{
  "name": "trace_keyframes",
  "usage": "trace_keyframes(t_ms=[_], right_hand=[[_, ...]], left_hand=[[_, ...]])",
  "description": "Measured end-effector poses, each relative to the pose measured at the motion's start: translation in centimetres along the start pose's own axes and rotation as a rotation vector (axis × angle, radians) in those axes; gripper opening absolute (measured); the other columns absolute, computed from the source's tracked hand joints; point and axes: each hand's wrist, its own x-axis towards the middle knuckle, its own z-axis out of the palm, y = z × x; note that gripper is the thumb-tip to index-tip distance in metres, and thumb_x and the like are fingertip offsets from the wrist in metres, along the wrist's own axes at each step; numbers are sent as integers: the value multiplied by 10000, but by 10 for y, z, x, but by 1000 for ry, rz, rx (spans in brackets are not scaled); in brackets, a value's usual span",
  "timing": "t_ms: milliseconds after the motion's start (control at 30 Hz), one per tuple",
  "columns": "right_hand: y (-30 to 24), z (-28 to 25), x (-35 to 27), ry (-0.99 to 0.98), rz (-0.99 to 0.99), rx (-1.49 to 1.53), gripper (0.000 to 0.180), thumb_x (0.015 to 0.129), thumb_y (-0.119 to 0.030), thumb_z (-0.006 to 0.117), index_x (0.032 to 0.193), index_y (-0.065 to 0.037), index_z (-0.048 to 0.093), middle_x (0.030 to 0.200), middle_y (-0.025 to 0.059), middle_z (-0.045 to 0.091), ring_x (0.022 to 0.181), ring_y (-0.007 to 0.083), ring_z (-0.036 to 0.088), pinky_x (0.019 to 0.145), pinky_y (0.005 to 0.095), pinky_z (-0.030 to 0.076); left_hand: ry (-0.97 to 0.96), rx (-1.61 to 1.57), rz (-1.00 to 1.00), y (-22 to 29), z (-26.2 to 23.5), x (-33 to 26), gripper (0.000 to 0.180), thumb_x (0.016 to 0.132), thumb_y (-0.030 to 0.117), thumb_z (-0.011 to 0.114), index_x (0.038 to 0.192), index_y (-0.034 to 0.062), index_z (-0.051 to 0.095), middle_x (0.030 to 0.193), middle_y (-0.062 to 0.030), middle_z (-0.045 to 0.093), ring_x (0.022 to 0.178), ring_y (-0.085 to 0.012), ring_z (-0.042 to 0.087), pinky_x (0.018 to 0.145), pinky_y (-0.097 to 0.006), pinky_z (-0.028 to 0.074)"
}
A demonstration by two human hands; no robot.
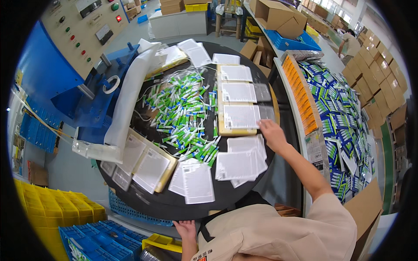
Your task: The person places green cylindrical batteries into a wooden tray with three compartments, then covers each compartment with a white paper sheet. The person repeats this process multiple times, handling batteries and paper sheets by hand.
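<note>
My right hand [273,134] is at the lower right corner of a white card [241,116], its fingers closed at the card's edge. That card lies nearest me in a row of three on a yellow tray [237,132], with clear plastic blisters [266,112] showing along the row's right side. Low down by the round black table's near rim is my left hand [186,229], fingers stretched out and nothing visible in it. Green and white tubes [183,111] with blue parts are heaped mid-table, left of the tray.
Loose white cards [198,180] lie along the near side of the black turntable [161,208]. Another yellow tray [167,178] sits at the left. A blue machine [52,65] borders the far left. On the right, a bin holds many packed blister cards [337,126]; crates [100,239] stand lower left.
</note>
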Motion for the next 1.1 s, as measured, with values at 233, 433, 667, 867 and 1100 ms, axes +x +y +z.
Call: trace_keyframes(t_ms=[233,433,667,867,1100], right_hand=[[-85,39,-5,-314,-531,-49,523,953,-178,518,1451,-22,478,1556,215,424,1451,315,420,1176,534,343],[-144,-2,6,91,-456,380,440,893,-95,557,1313,36,580,1357,174,625,1262,312,609,1089,431,487],[-174,16,-9,-293,-504,-21,540,914,-147,553,1421,32,510,1561,209,432,1445,313,435,1137,519,383],[-191,40,0,-61,-535,-81,552,909,-181,556,1406,58,528,1499,256,484,1400,326,486,1095,534,434],[-111,-26,0,178,-324,16,439,890,-77,570,1302,73,583,1350,218,622,1260,324,621,1048,445,512]], left_hand=[[30,-75,204,57,9,33,550,1036,563,483,1387,151,575,1324,-16,652,1208,-246,602,1079,-420,455],[-190,-92,289,201,23,111,499,1055,381,422,1389,46,579,1374,-163,629,1237,-366,615,1083,-513,491],[-24,112,291,321,45,178,496,1059,383,377,1382,63,576,1383,-149,621,1260,-364,593,1110,-536,452],[-125,36,182,289,24,158,574,1086,489,331,1442,90,539,1470,-117,561,1338,-359,531,1140,-535,422],[-46,109,248,188,2,108,681,1063,619,280,1516,144,462,1509,-96,525,1357,-337,517,1135,-486,430]])
